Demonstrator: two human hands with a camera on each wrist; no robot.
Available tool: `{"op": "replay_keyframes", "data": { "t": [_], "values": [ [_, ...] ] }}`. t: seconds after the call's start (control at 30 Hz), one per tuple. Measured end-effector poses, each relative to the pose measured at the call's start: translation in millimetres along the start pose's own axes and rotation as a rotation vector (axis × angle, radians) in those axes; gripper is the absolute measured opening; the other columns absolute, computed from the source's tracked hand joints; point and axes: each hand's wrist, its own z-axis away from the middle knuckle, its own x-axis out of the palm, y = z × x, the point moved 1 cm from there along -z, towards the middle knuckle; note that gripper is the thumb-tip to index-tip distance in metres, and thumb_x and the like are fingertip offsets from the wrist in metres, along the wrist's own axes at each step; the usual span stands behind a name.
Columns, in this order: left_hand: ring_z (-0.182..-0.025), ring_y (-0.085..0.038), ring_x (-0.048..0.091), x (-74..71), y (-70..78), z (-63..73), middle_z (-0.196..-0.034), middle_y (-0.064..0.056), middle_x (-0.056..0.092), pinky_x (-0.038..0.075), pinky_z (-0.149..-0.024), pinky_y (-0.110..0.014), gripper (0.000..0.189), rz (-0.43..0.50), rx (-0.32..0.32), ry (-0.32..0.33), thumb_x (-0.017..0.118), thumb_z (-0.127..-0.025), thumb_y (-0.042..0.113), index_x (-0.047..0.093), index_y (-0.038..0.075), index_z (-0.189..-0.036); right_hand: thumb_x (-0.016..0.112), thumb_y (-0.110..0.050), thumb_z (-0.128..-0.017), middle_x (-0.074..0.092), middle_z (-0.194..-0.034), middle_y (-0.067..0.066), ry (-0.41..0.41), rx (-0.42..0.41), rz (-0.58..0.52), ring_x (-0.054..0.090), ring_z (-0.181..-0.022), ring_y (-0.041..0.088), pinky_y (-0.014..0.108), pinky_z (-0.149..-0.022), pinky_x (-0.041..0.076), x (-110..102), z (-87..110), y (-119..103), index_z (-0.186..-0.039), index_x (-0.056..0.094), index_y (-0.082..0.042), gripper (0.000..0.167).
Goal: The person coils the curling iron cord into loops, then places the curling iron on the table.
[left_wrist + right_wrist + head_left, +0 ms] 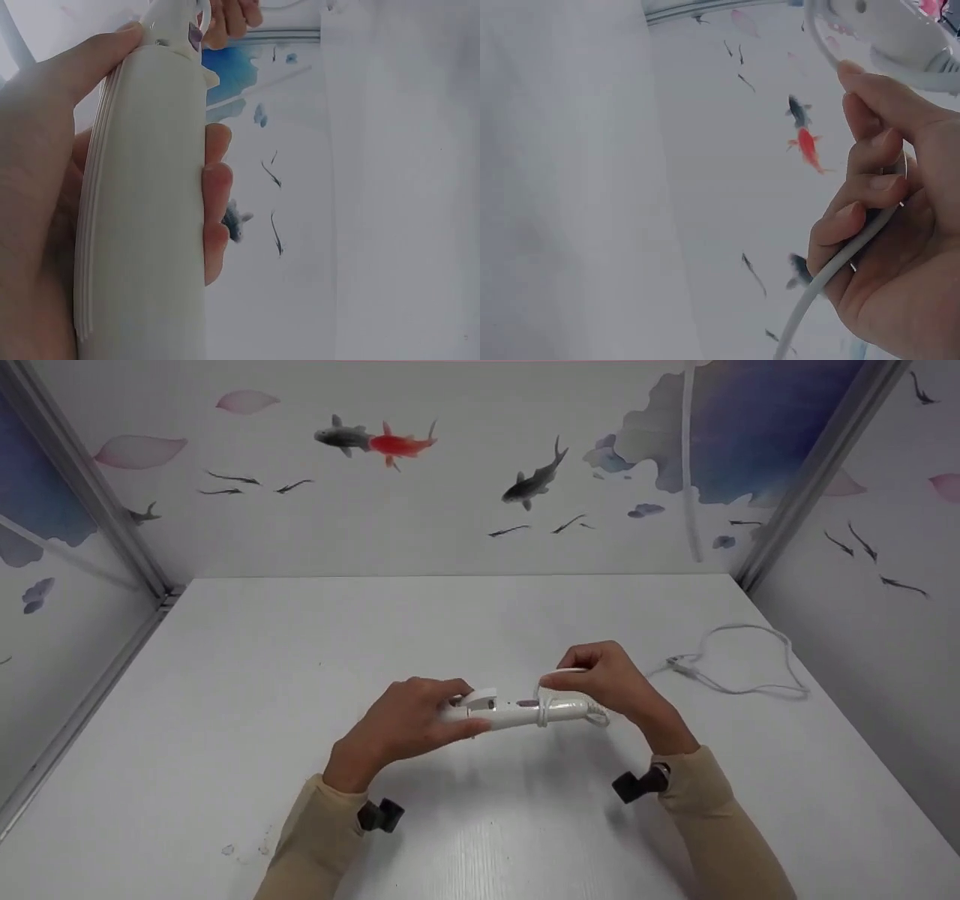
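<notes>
A white curling iron (510,714) with a small lever and a purple button is held above the table. My left hand (420,712) grips its thicker body, which fills the middle of the left wrist view; the thumb lies along one side and the fingers curl round the other. The white cord (840,259) is looped round the handle near its end. My right hand (604,675) pinches the cord close beside the handle, and the cord also runs through its curled fingers in the right wrist view.
On the white table (225,697), the cord's loose length lies in a loop at the right, with the plug (680,666) beside it. Printed wall panels (450,525) stand at the back and both sides. Black wrist cameras sit on both sleeves.
</notes>
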Motion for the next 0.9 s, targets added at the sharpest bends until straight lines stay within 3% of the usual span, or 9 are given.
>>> {"op": "replay_keyframes", "data": {
  "t": [0.2,0.4,0.5,0.63,0.77,0.9],
  "values": [
    [-0.066,-0.009,0.053,4.6,3.0,-1.9,-0.085,0.003,0.070,0.044,-0.061,-0.025,0.041,-0.076,0.022,0.005,0.068,-0.091,0.053,0.069,0.016,-0.108,0.078,-0.031,-0.088,0.063,-0.075,-0.001,0.001,-0.071,0.126,0.055,-0.066,0.016,0.027,-0.063,0.046,8,14.1,-31,-0.081,0.074,-0.009,0.024],
    [-0.067,-0.012,0.052,3.9,-1.2,-3.2,-0.088,0.000,0.072,0.044,-0.061,-0.028,0.041,-0.128,-0.037,0.125,0.068,-0.091,0.050,0.068,0.015,-0.111,0.062,-0.036,-0.099,0.061,-0.076,-0.001,0.013,-0.132,0.208,0.050,-0.069,0.016,0.027,-0.063,0.044,12,25.9,-51,-0.091,0.076,-0.016,0.025],
    [-0.066,-0.014,0.053,1.7,-3.4,-3.3,-0.088,-0.003,0.072,0.045,-0.060,-0.030,0.043,-0.144,-0.070,0.192,0.069,-0.091,0.049,0.069,0.013,-0.113,0.054,-0.034,-0.104,0.054,-0.072,-0.001,0.006,-0.159,0.200,0.044,-0.066,0.015,0.026,-0.060,0.038,13,27.3,-51,-0.096,0.076,-0.016,0.029],
    [-0.067,-0.016,0.056,-1.2,-5.2,-3.5,-0.090,-0.006,0.074,0.048,-0.060,-0.033,0.046,-0.157,-0.112,0.268,0.069,-0.091,0.050,0.070,0.010,-0.115,0.049,-0.030,-0.106,0.054,-0.074,0.000,-0.058,-0.172,0.175,0.048,-0.069,0.014,0.025,-0.062,0.042,16,24.6,-45,-0.101,0.074,-0.013,0.030],
    [-0.071,-0.020,0.061,-2.7,-3.9,-3.9,-0.095,-0.009,0.075,0.053,-0.064,-0.036,0.048,-0.145,-0.144,0.325,0.069,-0.091,0.049,0.070,0.008,-0.116,0.050,-0.028,-0.106,0.062,-0.077,0.004,-0.125,-0.181,0.177,0.058,-0.078,0.016,0.030,-0.073,0.047,19,20.0,-38,-0.106,0.074,-0.012,0.029],
    [-0.074,-0.021,0.064,-2.8,-0.6,-3.7,-0.097,-0.009,0.076,0.054,-0.065,-0.037,0.048,-0.112,-0.152,0.342,0.069,-0.091,0.049,0.070,0.008,-0.116,0.051,-0.030,-0.105,0.072,-0.086,0.007,-0.179,-0.190,0.173,0.064,-0.089,0.017,0.038,-0.087,0.048,21,13.7,-29,-0.111,0.074,-0.013,0.029]
  ]
}}
